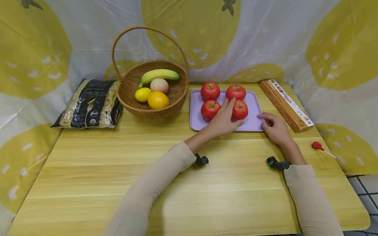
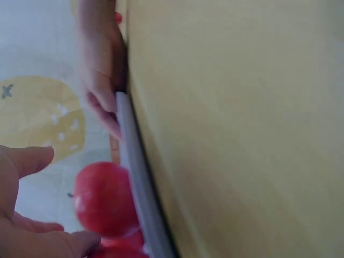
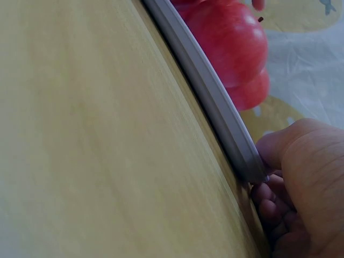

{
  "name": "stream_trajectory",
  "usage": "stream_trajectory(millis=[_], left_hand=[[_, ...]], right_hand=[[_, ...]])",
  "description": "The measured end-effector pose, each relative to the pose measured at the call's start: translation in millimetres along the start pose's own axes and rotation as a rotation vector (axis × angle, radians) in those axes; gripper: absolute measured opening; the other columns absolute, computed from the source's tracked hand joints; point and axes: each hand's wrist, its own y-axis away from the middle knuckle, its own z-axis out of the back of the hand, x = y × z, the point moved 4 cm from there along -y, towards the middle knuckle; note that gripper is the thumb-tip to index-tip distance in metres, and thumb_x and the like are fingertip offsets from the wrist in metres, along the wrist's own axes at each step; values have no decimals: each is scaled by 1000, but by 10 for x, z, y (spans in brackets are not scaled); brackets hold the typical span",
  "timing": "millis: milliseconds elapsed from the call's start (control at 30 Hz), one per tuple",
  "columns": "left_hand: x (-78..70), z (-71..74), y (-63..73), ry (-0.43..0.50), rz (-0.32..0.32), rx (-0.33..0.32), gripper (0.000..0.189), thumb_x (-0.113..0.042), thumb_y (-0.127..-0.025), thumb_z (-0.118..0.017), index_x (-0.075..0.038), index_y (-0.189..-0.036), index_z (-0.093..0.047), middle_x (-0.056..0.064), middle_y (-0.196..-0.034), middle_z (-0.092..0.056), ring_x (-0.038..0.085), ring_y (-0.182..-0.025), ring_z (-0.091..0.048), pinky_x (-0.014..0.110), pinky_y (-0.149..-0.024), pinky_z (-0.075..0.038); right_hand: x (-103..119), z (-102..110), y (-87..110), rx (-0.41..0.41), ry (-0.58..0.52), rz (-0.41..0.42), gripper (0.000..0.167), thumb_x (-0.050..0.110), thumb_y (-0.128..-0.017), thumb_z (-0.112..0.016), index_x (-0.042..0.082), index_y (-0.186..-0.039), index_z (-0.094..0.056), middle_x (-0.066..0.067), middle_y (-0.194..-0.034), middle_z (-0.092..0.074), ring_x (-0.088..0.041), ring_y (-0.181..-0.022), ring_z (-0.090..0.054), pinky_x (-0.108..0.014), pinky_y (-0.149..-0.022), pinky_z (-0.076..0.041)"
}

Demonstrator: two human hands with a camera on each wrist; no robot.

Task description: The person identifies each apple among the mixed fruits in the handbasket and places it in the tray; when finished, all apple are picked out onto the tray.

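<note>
Four red apples sit on a lilac tray (image 1: 252, 98), two behind and two in front. My left hand (image 1: 224, 119) reaches over the tray, thumb and fingers spread beside the front right apple (image 1: 240, 110). The left wrist view shows a gap between the thumb and that apple (image 2: 105, 199). At the tray's right edge, my right hand (image 1: 274, 127) pinches the rim (image 3: 236, 145); its thumb lies against the rim and its other fingers curl low beside it. The front left apple (image 1: 209, 110) is partly covered by my left hand.
Left of the tray stands a wicker basket (image 1: 130, 106) with a banana, a peach, a lemon and an orange-like fruit. A pasta bag (image 1: 88, 105) lies farther left. On the right are a pasta box (image 1: 284, 105) and a red lollipop (image 1: 317, 146). A patterned curtain (image 1: 260, 39) borders the table.
</note>
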Motion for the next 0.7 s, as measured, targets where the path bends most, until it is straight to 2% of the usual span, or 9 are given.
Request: stream_trajectory(millis=[100, 233, 400, 533, 633, 700], left_hand=[[25, 191, 139, 35, -72, 8, 86, -44, -96, -70, -14, -163, -26, 8, -166, -33, 21, -153, -34, 42, -123, -36], [135, 484, 341, 59, -161, -1, 77, -43, -94, -73, -13, -157, -40, 9, -147, -55, 21, -130, -60, 36, -112, -49], [329, 925, 627, 73, -198, -50, 69, -52, -90, -77, -15, -144, -57, 7, -129, -67, 21, -108, -71, 36, -98, -57], [524, 1314, 906, 39, -238, -158, 62, -49, -85, -83, -16, -134, -65, 2, -121, -69, 19, -100, -70, 35, -90, -60], [709, 1624, 1128, 31, -254, -280, 56, -40, -82, -88, -16, -128, -68, 3, -116, -71, 19, -96, -71, 34, -85, -62], [855, 1835, 1264, 14, -232, -351, 53, -38, -82, -88, -17, -127, -69, 3, -115, -72, 19, -95, -72, 32, -82, -62]], right_hand=[[0, -6, 2, 9, -5, 2, 35, 11, -100, -57, 5, -132, -69, -19, -149, -56, -13, -86, -50, -15, -70, -38], [-8, -3, 12, 19, -1, -3, 35, 11, -100, -57, 5, -133, -69, -19, -150, -56, -15, -89, -50, -17, -73, -38], [11, 29, 11, 8, -2, 5, 35, 10, -99, -57, 4, -131, -69, -20, -149, -56, -15, -90, -49, -17, -73, -37], [26, 54, 23, 29, 2, -2, 36, 13, -100, -58, 3, -133, -68, -20, -146, -57, -11, -84, -49, -15, -68, -38], [47, 93, 20, 38, 17, -15, 37, 15, -100, -59, 5, -135, -66, -20, -128, -64, -12, -80, -51, -16, -64, -40], [90, 131, 7, 38, 34, -21, 38, 15, -100, -59, 5, -136, -65, -20, -122, -64, -17, -83, -56, -17, -65, -42]])
